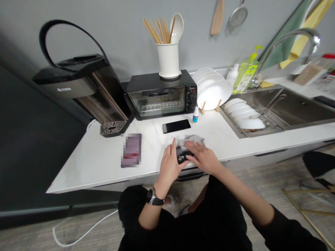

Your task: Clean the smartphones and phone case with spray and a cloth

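At the counter's front edge, my left hand [169, 164] holds the left side of a black smartphone [180, 150], its index finger pointing up. The phone's round camera lenses show near my thumb. My right hand [205, 157] lies over the phone's right part with its fingers on a crumpled light grey cloth [197, 139]; these fingers cover much of the phone. Behind them, a second dark smartphone [176, 126] rests flat on the counter. A small white spray bottle [195, 115] with a blue label stands beside it.
A purple, blurred-out packet [132, 150] lies left on the white counter [91, 170]. At the back stand a drink dispenser [104, 94], a toaster oven [159, 99] bearing a utensil holder [169, 59], and racked plates [213, 92]. The sink [295, 104] is right, with bowls [243, 113].
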